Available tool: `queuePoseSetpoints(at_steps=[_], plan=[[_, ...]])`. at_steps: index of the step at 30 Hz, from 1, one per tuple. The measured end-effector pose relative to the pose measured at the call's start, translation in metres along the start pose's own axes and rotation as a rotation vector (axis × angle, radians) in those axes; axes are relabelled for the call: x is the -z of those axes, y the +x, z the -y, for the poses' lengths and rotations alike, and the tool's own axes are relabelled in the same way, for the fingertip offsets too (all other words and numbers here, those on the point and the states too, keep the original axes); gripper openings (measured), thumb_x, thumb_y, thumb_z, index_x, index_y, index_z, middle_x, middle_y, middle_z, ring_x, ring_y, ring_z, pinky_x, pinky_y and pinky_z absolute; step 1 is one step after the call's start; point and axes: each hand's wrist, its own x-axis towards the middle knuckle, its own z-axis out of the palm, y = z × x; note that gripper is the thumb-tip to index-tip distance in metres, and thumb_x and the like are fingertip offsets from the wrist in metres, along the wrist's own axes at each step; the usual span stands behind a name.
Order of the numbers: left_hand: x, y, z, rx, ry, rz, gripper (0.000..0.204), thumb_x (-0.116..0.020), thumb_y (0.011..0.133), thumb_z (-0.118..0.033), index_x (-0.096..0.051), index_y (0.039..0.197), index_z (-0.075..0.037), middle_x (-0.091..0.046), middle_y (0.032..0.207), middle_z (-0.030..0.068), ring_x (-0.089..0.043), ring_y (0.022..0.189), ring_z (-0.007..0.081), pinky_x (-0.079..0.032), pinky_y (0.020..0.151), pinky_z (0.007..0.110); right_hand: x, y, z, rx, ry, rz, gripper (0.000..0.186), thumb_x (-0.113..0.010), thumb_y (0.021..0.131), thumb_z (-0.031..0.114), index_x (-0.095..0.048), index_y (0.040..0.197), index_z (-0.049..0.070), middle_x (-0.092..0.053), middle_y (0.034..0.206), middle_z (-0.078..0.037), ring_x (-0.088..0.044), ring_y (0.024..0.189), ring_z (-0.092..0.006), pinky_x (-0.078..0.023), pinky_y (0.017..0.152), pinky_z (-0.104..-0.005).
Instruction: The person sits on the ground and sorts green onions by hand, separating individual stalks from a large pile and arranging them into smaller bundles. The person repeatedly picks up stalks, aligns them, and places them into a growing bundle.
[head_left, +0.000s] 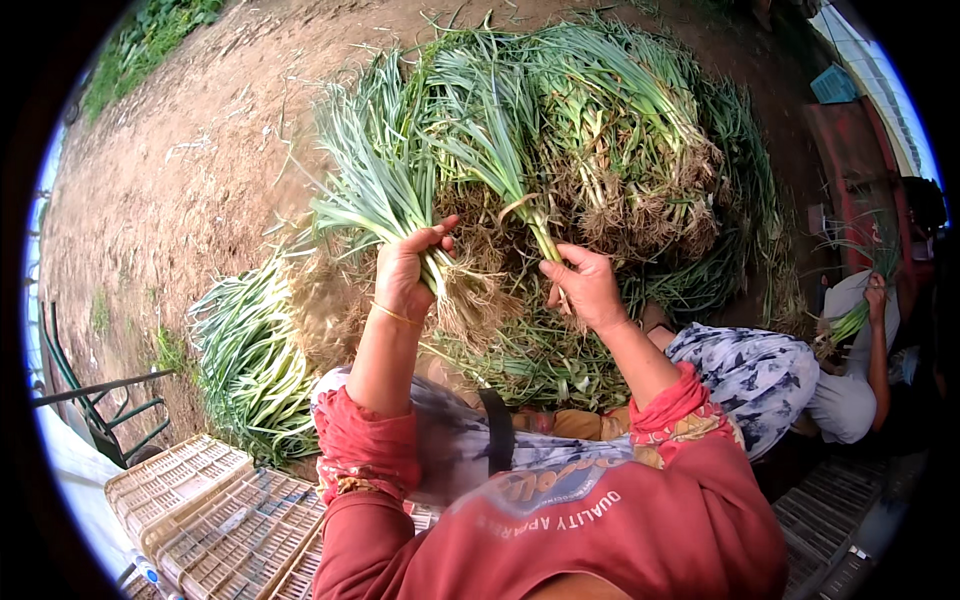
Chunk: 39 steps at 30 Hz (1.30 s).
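My left hand (410, 270) grips a bunch of long green onions (375, 190), their pale roots fanning out to the right of my fingers and their leaves rising up and left. A thinner stalk group (545, 236) is pinched in my right hand (582, 292), with green leaves above it. Behind both hands lies a big heap of green onions (620, 120) with tangled brown roots. At the left, a paler pile (250, 360) rests on the dirt, its leaves pointing left.
Plastic slatted crates (190, 490) sit at the lower left beside a dark metal frame (95, 400). At the right, another person's hand (875, 292) holds green onions near a red object (850, 170) and a blue basket (833, 85). Bare dirt (170, 170) stretches across the left.
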Motion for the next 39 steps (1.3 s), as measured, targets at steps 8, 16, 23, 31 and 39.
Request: queuePoseSetpoints(at_steps=[8,16,23,31,39], plan=[[-0.018,-0.018,0.032,0.086,0.147,0.139,0.019,-0.057,0.077,0.005,-0.054,0.095,0.009,-0.063,0.085,0.0163,-0.059,0.06,0.0159,-0.052,0.057,0.027,-0.022,-0.029,-0.007,0.004,-0.05,0.028,0.018,-0.055,0.088,0.017,-0.061,0.091,0.001,-0.047,0.059,0.006,-0.04,0.052,-0.001,-0.032,0.044,-0.0192],[-0.018,-0.029,0.011,0.02,0.186,0.111,0.017,-0.064,0.074,0.003,-0.056,0.09,0.001,-0.06,0.072,0.0078,-0.057,0.055,0.014,-0.05,0.05,0.026,0.003,0.02,-0.029,-0.093,0.07,-0.227,0.026,-0.041,0.094,0.026,-0.049,0.089,0.002,-0.06,0.078,-0.009,-0.06,0.056,-0.015,-0.048,0.047,-0.0256],[-0.005,-0.033,-0.002,-0.137,0.192,0.081,0.019,-0.064,0.073,0.004,-0.056,0.091,0.002,-0.061,0.075,0.0083,-0.058,0.057,0.0148,-0.05,0.053,0.026,0.034,0.041,-0.038,-0.068,-1.124,-0.199,0.033,-0.051,0.089,0.025,-0.054,0.106,-0.003,-0.06,0.094,-0.015,-0.058,0.092,-0.0245,-0.046,0.078,-0.0333],[-0.008,-0.029,0.003,-0.093,0.213,0.139,0.021,-0.06,0.074,0.005,-0.056,0.094,0.003,-0.064,0.084,0.012,-0.058,0.058,0.0152,-0.05,0.052,0.026,-0.051,0.009,0.008,-0.048,0.227,0.219,0.022,-0.058,0.086,0.013,-0.061,0.102,-0.001,-0.063,0.091,-0.004,-0.056,0.083,-0.0085,-0.043,0.077,-0.0221],[-0.004,-0.026,0.005,-0.063,0.122,0.046,0.021,-0.059,0.076,0.004,-0.055,0.096,0.006,-0.064,0.084,0.0145,-0.058,0.058,0.0154,-0.05,0.052,0.024,-0.042,0.0,-0.014,-0.088,0.143,0.059,0.015,-0.06,0.084,0.016,-0.063,0.08,0.001,-0.06,0.07,-0.001,-0.052,0.062,-0.0068,-0.042,0.059,-0.0215]])
